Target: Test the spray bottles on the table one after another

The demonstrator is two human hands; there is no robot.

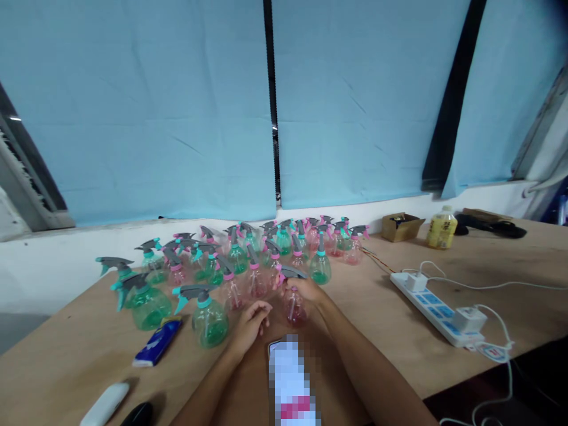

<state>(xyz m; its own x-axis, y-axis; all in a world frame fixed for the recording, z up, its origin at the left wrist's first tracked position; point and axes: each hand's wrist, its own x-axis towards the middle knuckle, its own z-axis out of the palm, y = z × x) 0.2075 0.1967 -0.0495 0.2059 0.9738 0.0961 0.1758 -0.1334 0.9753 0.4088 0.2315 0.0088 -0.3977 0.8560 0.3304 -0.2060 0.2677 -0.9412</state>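
My right hand (305,289) is closed around the neck of a pink spray bottle (294,312), just below its grey and pink trigger head. This bottle is upright at the front of the group, with some liquid showing low inside. To its left, my left hand (254,321) hovers over the table, fingers loosely bent and holding nothing. Beside that hand stands a green spray bottle (210,324) with a grey and turquoise head. Several more green and pink spray bottles (238,258) crowd together behind both hands.
A phone (288,367) with a blurred screen lies between my forearms. On the left are a blue packet (158,343), a white object (105,404) and a black one (138,414). To the right are a corded power strip (437,316), a cardboard box (402,228) and a yellow-labelled bottle (441,229).
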